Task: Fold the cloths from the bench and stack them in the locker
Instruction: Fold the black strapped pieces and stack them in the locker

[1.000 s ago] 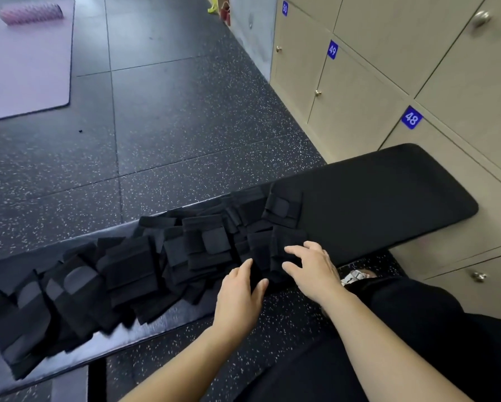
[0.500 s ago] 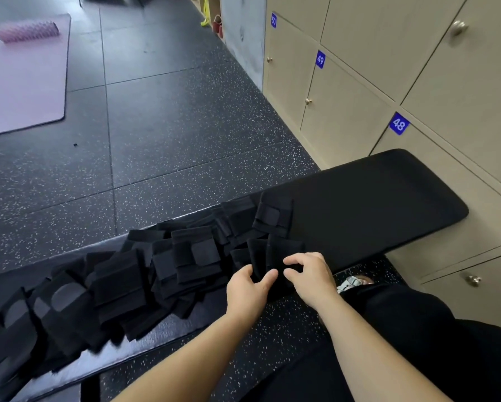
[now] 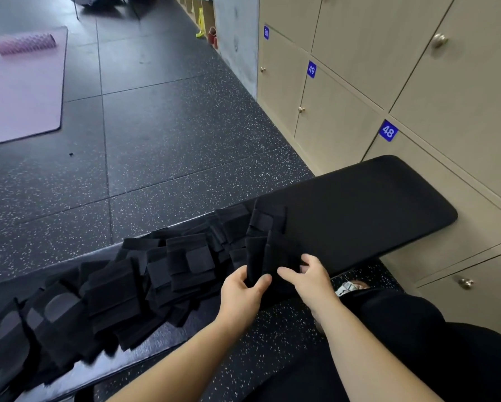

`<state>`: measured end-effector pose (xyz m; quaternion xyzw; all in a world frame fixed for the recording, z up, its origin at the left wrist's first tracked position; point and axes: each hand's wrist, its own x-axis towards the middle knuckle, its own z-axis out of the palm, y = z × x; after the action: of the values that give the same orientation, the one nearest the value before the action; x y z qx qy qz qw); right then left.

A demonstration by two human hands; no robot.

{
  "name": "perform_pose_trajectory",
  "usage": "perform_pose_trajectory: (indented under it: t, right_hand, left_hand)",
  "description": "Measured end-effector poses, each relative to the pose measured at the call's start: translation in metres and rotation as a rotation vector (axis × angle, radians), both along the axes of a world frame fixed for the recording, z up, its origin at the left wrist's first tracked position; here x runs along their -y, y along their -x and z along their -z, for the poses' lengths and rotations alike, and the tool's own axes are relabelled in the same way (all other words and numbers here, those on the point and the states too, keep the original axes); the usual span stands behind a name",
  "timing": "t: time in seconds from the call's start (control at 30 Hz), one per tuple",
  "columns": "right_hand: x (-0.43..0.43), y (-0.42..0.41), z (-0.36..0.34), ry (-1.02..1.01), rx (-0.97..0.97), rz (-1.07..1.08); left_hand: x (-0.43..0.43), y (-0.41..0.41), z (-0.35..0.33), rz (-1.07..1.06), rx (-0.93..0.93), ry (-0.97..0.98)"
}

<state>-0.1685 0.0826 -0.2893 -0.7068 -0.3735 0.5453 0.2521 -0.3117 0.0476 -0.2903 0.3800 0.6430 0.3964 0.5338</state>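
View: head camera, looking forward and down.
Bench: black padded bench (image 3: 359,210) runs from lower left to right, its rounded right end close to the lockers; the right part of the pad is bare.
Cloths: a long overlapping row of black cloths (image 3: 112,288) covers the left and middle of the bench — several show grey strap patches, and the far-left ones are blurred.
Held cloth: one black cloth (image 3: 269,250) at the right end of the row, raised slightly at the bench's near edge.
Left hand: left hand (image 3: 242,294) pinches the lower left edge of the held cloth, thumb on top, fingers curled underneath.
Right hand: right hand (image 3: 308,277) grips the same cloth's right side, fingers bent over the fabric; fingertips partly hidden by it.
Lockers: beige lockers (image 3: 345,120) line the right wall, all doors in view closed; blue number tags read 50, 49 and 48 (image 3: 388,130).
Floor: dark speckled floor tiles (image 3: 170,134); a lilac mat (image 3: 20,91) at upper left carries a pink ridged roller (image 3: 25,43).
Person: black-clad leg at lower right — a shoe (image 3: 349,287) shows just below the bench.
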Motion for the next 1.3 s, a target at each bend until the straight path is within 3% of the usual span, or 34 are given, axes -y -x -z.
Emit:
perform_pose_trajectory:
  t: [0.1, 0.27, 0.57, 0.73, 1.03, 1.3]
  right_hand:
    - [-0.005, 0.003, -0.008, -0.024, -0.149, 0.004]
    - [-0.035, 0.013, 0.013, -0.136, -0.17, 0.079]
    - [-0.085, 0.037, -0.002, -0.142, 0.012, 0.035]
    - [-0.102, 0.038, 0.005, -0.088, 0.202, -0.021]
    - [-0.113, 0.032, 0.015, -0.053, 0.337, -0.081]
    - [-0.112, 0.022, 0.019, -0.062, 0.264, -0.036]
  left_hand:
    - [-0.008, 0.005, -0.012, 0.005, -0.084, -0.081]
    - [-0.044, 0.016, -0.024, 0.079, -0.28, -0.039]
    - [-0.096, 0.02, -0.015, 0.055, -0.38, 0.149]
    - [-0.108, 0.019, -0.012, 0.136, -0.882, 0.183]
    - [-0.121, 0.015, 0.001, 0.124, -0.783, 0.212]
    - [-0.128, 0.01, -0.003, 0.161, -0.655, 0.164]
